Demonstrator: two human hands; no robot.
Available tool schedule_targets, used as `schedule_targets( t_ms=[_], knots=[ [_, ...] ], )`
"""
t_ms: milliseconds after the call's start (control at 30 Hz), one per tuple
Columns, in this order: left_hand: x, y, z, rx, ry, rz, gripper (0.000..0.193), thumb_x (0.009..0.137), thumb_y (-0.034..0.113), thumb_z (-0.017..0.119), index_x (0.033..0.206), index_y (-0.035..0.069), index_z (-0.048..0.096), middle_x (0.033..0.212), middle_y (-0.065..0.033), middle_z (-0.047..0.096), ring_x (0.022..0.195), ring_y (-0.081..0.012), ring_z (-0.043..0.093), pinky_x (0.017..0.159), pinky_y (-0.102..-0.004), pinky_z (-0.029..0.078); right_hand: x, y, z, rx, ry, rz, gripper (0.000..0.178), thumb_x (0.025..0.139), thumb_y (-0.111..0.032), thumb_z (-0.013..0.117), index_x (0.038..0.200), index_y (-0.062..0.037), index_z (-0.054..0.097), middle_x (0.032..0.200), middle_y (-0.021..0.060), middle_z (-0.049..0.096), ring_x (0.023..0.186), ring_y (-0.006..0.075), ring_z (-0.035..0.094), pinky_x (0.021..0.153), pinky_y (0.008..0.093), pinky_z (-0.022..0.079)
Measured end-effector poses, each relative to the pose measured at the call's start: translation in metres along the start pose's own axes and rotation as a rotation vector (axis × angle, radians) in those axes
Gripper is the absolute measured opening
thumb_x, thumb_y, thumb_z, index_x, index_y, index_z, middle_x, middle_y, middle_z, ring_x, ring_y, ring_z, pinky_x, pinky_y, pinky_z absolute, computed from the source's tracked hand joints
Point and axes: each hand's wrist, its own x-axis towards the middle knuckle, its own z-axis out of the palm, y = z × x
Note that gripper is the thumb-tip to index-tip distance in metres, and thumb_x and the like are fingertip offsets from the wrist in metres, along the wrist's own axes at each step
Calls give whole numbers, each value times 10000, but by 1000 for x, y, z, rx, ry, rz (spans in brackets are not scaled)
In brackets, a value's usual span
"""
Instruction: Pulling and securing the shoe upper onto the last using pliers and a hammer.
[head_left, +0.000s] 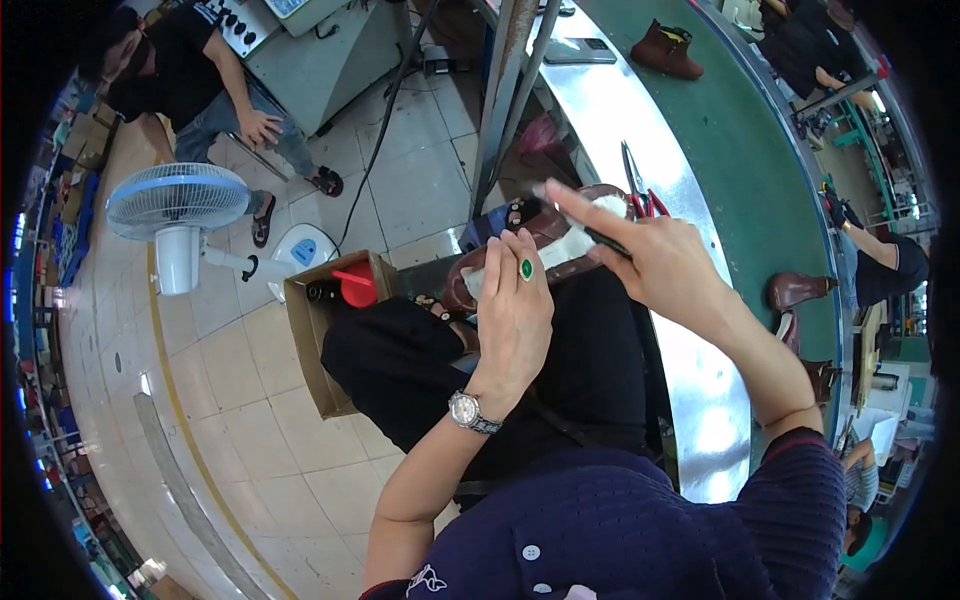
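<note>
A brown leather boot (463,284) with white fleecy lining (568,247) lies across my lap. My left hand (513,300) grips it from above, fingers long and close together over its near side; the thumb is hidden. On this hand are a green-stoned ring (526,269) and a metal watch (465,409) at the wrist. My right hand (660,262) is closed round a slim black-handled tool (607,242) over the boot's right part. Motion smears the tool's far end and the outstretched finger, so its kind cannot be made out.
Red-handled pliers (653,204) lie on the shiny metal bench (690,365) at my right. Beyond runs a green conveyor belt (735,165) with a boot (668,50). A cardboard box (312,365) holds a red container (357,284). Left are a fan (178,215) and a seated person (200,85).
</note>
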Motion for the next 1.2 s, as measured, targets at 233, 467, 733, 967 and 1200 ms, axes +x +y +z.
schedule_targets(
  t_ms=[233,467,733,967,1200],
  knots=[
    [-17,1,8,200,32,82,579,774,47,596,1300,-157,463,1294,-304,489,1248,-438,473,1108,-429,341,-8,-16,35,11,66,64,744,912,-90,549,1539,-249,183,640,133,633,489,301,612,473,382,476],
    [-24,-2,14,68,165,97,463,835,69,554,1253,-125,515,1270,-270,519,1312,-412,431,1131,-409,326,-15,-25,41,136,240,58,767,889,-46,546,1540,-210,175,632,145,636,524,319,628,503,409,491],
    [-30,-29,-16,-657,174,-380,910,615,128,861,1393,12,404,1323,-172,499,1154,-360,514,1053,-458,348,-6,-46,52,170,125,90,759,902,-76,544,1537,-220,154,663,176,644,590,364,650,524,455,510],
    [-30,-35,-23,-824,107,-465,1024,617,108,869,1465,33,299,1229,-131,598,1161,-321,523,987,-387,429,-8,-49,40,262,125,17,812,877,-76,568,1543,-229,130,624,188,626,565,366,640,498,474,498],
    [-26,-72,-28,-1045,-142,-346,1162,604,201,906,1525,91,207,1425,-128,482,1366,-275,369,1120,-399,295,-29,-23,17,275,244,28,755,901,-82,561,1530,-267,188,762,201,657,658,377,653,566,477,496]
  ],
)
